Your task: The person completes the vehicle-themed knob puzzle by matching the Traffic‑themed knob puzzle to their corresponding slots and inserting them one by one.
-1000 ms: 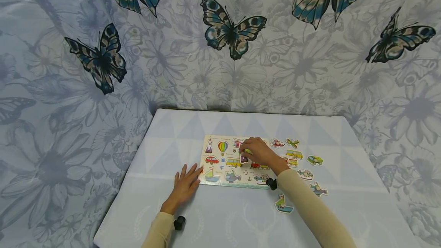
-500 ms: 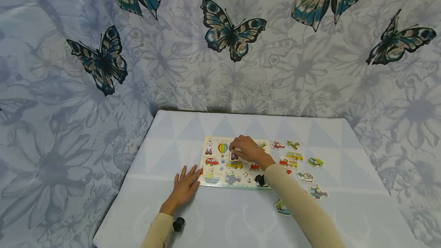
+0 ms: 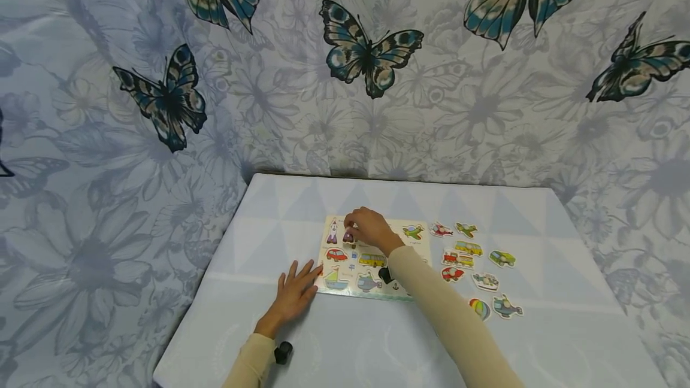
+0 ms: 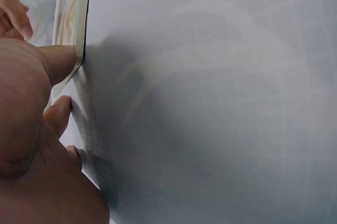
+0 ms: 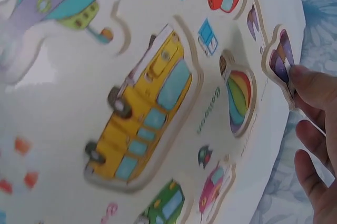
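A cream wooden puzzle board (image 3: 401,295) with vehicle pictures in cut-out recesses lies flat on the table. My right hand (image 3: 372,229) is over its upper left part, pinching a rocket puzzle piece (image 5: 281,63) between thumb and fingers. Purple fins show; the rest of the piece is behind the fingers. In the right wrist view it is raised off the board, between the balloon recess (image 5: 239,100) and the printed rocket (image 5: 254,21). My left hand (image 3: 293,295) lies with spread fingers at the board's left edge, its thumb touching the board's corner (image 4: 80,50).
Right of the board lie several loose pieces, among them a green car (image 3: 502,258), a train (image 3: 457,259), a striped balloon (image 3: 479,309) and a grey helicopter (image 3: 507,306). The right sleeve (image 3: 447,316) crosses the near table. A butterfly-patterned wall covering (image 3: 372,136) stands behind.
My right hand has carried the rocket piece leftward across the board toward the printed rocket. The balloon piece has come out from behind the sleeve, which now hides the sailboat piece. The left hand stays put.
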Motion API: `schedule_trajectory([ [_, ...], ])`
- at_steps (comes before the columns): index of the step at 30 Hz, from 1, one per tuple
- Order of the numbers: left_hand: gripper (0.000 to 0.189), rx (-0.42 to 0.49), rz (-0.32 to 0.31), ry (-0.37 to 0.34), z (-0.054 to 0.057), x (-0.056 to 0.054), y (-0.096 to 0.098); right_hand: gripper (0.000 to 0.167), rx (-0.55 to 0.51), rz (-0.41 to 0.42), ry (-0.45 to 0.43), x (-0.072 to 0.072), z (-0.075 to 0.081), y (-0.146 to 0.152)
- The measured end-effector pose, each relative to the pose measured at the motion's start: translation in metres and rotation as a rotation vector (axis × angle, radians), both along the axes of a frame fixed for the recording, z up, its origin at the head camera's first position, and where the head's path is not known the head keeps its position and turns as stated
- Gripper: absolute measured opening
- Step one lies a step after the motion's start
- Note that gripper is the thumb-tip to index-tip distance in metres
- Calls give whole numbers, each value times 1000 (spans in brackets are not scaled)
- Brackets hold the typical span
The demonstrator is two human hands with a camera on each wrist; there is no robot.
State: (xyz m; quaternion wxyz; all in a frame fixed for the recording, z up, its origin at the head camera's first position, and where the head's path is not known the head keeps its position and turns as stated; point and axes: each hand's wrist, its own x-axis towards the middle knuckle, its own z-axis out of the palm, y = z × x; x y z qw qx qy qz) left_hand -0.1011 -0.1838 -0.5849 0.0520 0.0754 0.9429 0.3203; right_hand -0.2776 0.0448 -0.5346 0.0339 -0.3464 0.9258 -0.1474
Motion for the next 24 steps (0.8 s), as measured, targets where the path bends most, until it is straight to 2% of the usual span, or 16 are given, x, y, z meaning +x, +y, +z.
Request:
schedule_trajectory([
  [7, 45, 4, -10, -1, -2, 5, 0, 14, 25, -95, 28, 6, -10, -24],
  [14, 45, -1, -12, 27, 3, 5, 2, 15, -4, -157, 70, 7, -15, -35],
  [24, 45, -4, -10, 29, 0, 3, -2, 13, 32, -110, 152, 8, -26, -51],
])
